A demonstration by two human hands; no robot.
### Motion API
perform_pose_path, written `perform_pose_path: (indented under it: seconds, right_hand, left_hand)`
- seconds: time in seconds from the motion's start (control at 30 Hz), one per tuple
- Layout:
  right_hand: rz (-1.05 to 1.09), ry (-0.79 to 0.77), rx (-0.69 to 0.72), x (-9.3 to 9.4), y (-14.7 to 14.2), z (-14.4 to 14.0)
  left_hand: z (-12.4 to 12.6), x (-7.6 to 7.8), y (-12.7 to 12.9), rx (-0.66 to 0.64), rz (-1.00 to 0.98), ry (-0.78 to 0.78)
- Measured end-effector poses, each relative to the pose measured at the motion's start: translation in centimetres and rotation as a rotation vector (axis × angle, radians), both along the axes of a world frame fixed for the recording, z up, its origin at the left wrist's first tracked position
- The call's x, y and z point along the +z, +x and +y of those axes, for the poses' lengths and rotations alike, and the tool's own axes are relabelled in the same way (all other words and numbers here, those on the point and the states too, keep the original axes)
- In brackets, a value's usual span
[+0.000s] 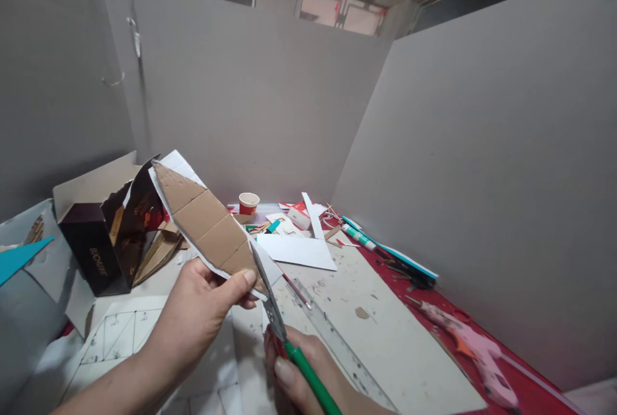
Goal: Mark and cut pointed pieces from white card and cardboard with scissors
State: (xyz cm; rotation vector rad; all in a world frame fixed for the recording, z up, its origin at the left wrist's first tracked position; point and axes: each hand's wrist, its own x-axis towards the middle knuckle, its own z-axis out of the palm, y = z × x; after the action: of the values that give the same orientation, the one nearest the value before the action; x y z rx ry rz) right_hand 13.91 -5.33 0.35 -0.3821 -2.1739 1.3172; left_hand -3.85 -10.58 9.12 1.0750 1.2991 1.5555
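Note:
My left hand (207,302) pinches the lower end of a brown cardboard piece (207,222), thumb on its face. The piece is long, tapers to a point at the far end, and has crease lines across it. White paper (180,164) lies behind the cardboard and sticks out past its edges. My right hand (308,370) is closed around green-handled scissors (308,373). Their blades (263,277) meet the right edge of the cardboard and paper near my left thumb. Under my left arm lies a paper with a drawn line pattern (120,331).
A black box (91,248) stands open at the left. Behind the work sit a red paper cup (249,204) and white card pieces (294,251). A clear ruler (332,344) lies to the right, with a pink glue gun (475,351) beyond it on red cloth.

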Motion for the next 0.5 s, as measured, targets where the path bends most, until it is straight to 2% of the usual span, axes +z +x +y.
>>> perform_pose_path:
  seconds: [0.5]
  right_hand:
    - [0.032, -0.044, -0.034, -0.26, -0.12, -0.52]
  left_hand:
    - [-0.29, 0.31, 0.62, -0.018, -0.015, 0.002]
